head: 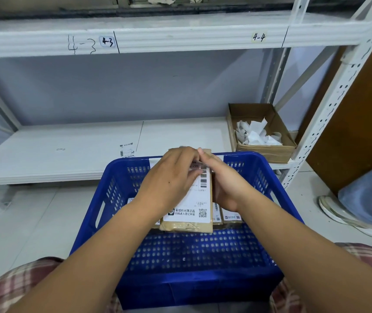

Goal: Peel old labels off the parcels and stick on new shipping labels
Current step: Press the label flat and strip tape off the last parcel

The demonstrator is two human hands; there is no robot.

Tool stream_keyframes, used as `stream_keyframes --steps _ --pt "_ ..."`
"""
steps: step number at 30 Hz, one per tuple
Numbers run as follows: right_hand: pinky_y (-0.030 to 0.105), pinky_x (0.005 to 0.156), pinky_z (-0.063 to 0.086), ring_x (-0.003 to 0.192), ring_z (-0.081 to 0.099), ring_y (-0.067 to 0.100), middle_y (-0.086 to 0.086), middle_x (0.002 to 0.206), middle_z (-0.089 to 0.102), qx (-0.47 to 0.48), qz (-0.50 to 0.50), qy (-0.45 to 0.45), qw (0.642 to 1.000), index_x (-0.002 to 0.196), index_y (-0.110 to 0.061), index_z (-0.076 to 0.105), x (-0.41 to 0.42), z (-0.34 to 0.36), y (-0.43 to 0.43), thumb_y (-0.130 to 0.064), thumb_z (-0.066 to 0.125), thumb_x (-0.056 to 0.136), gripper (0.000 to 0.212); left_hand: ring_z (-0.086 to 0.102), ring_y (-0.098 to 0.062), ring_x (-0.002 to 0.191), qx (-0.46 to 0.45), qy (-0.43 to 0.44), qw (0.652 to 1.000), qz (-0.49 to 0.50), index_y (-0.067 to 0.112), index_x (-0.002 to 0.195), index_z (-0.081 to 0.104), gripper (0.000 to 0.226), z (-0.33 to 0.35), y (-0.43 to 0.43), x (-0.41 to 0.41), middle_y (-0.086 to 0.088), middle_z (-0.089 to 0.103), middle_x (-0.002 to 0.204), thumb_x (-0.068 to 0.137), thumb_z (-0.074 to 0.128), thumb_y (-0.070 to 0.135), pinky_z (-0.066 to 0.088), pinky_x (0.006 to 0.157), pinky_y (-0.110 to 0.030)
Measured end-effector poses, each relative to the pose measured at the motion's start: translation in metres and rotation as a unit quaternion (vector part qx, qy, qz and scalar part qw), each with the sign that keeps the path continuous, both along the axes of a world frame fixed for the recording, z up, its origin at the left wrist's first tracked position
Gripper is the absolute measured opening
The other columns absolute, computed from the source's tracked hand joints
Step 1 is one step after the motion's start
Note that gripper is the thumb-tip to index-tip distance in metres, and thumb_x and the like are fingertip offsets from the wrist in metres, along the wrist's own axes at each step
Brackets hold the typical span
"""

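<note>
Brown taped parcel (187,225) above blue plastic basket (203,256): right hand (225,188) grips its edge, left hand (169,179) presses flat on white label (195,196). Tbh smooth outward, no bubbles.

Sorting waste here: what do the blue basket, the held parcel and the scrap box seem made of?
Blue basket: moulded plastic, slightly glossy, slotted walls. Parcel: probably cardboard wrapped in shiny tape; its label looks like white paper. Scrap box: matte brown cardboard, raw flaps.

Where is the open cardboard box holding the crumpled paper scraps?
In the head view, the cardboard box sits on the lower shelf at far right, beside the white shelf upright, just beyond the blue crate's far right corner.
</note>
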State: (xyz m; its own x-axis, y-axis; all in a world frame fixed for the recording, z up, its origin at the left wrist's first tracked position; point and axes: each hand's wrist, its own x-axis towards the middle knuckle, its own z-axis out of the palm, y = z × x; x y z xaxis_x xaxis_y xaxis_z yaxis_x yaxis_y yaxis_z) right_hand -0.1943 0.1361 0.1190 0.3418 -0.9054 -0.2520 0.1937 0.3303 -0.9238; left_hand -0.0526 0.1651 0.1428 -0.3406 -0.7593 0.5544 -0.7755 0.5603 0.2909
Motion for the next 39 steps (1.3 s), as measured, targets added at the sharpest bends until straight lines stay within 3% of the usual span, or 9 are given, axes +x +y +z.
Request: stream_keyframes --steps 4,8,10,13,16,23,29,35,39 --pt "0.053 0.095 0.051 0.109 0.066 0.035 0.015 0.116 0.068 -0.019 0.005 -0.001 1.0 0.133 -0.014 0.052 -0.003 0.004 -0.005 -0.052 0.071 0.079 0.069 0.06 -0.019 0.078 -0.105 0.03 0.994 0.018 0.017 0.093 0.05 0.011 -0.005 0.0 -0.001 -0.004 0.066 0.086 0.088 0.042 0.024 0.053 0.054 -0.035" --pt "0.053 0.095 0.052 0.111 0.065 0.04 0.023 0.123 0.065 -0.003 -0.002 0.018 1.0 0.131 -0.01 0.055 -0.003 0.008 -0.006 -0.053 0.07 0.081 0.068 0.062 -0.022 0.056 -0.191 -0.037 0.981 0.018 0.017 0.095 0.044 0.008 -0.009 -0.001 0.002 -0.004 0.066 0.071 0.09 0.047 0.023 0.048 0.041 -0.028" --pt "0.044 0.085 0.057 0.107 0.066 0.04 0.023 0.119 0.067 0.01 -0.014 0.019 1.0 0.131 -0.007 0.057 -0.004 0.008 -0.006 -0.047 0.065 0.088 0.059 0.06 -0.022 0.049 -0.227 -0.077 0.971 0.011 0.015 0.097 0.046 0.014 -0.013 -0.004 0.004 -0.004 0.066 0.067 0.087 0.056 0.017 0.046 0.037 -0.028" --pt "0.037 0.074 0.059 0.093 0.07 0.033 0.017 0.105 0.071 0.018 -0.019 0.023 0.999 0.128 -0.005 0.06 -0.007 0.008 -0.006 -0.043 0.06 0.092 0.052 0.054 -0.023 0.042 -0.244 -0.099 0.965 0.0 0.01 0.091 0.057 0.039 -0.015 -0.005 0.005 -0.004 0.063 0.062 0.063 0.082 0.0 0.043 0.034 -0.026" --pt "0.038 0.074 0.058 0.09 0.07 0.032 0.016 0.104 0.072 0.021 -0.034 0.022 0.999 0.125 -0.005 0.063 -0.008 0.008 -0.005 -0.041 0.06 0.093 0.048 0.053 -0.023 0.041 -0.243 -0.118 0.963 -0.011 0.005 0.077 0.068 0.029 -0.012 -0.004 0.003 -0.004 0.062 0.06 0.056 0.088 0.0 0.042 0.034 -0.026" --pt "0.033 0.067 0.059 0.078 0.073 0.025 0.01 0.092 0.076 0.023 -0.074 0.031 0.997 0.111 -0.01 0.069 -0.015 0.007 -0.011 -0.041 0.059 0.095 0.036 0.055 -0.024 0.044 -0.242 -0.138 0.96 -0.035 0.004 0.081 0.066 0.022 -0.016 -0.001 -0.001 -0.005 0.065 0.064 0.065 0.081 0.0 0.042 0.035 -0.026" --pt "0.038 0.07 0.058 0.086 0.071 0.03 0.014 0.101 0.074 0.026 -0.102 0.018 0.994 0.119 -0.006 0.066 -0.016 0.003 -0.015 -0.04 0.061 0.093 0.042 0.057 -0.025 0.045 -0.261 -0.13 0.955 -0.05 0.004 0.083 0.068 0.026 -0.018 0.003 -0.002 -0.006 0.068 0.069 0.062 0.083 0.0 0.043 0.035 -0.026" --pt "0.036 0.067 0.058 0.087 0.072 0.029 0.015 0.105 0.074 0.025 -0.099 0.007 0.995 0.121 -0.005 0.064 -0.019 0.002 -0.02 -0.037 0.062 0.093 0.043 0.06 -0.025 0.049 -0.266 -0.111 0.955 -0.074 0.011 0.091 0.049 0.031 -0.021 0.004 0.0 -0.006 0.068 0.069 0.073 0.073 0.005 0.047 0.037 -0.031" --pt "0.039 0.074 0.058 0.097 0.071 0.034 0.015 0.109 0.073 0.029 -0.108 0.009 0.994 0.122 -0.005 0.064 -0.019 -0.001 -0.023 -0.039 0.064 0.091 0.046 0.061 -0.025 0.051 -0.261 -0.119 0.954 -0.085 0.007 0.088 0.058 0.018 -0.019 0.007 0.001 -0.008 0.068 0.07 0.076 0.072 0.004 0.048 0.038 -0.033"
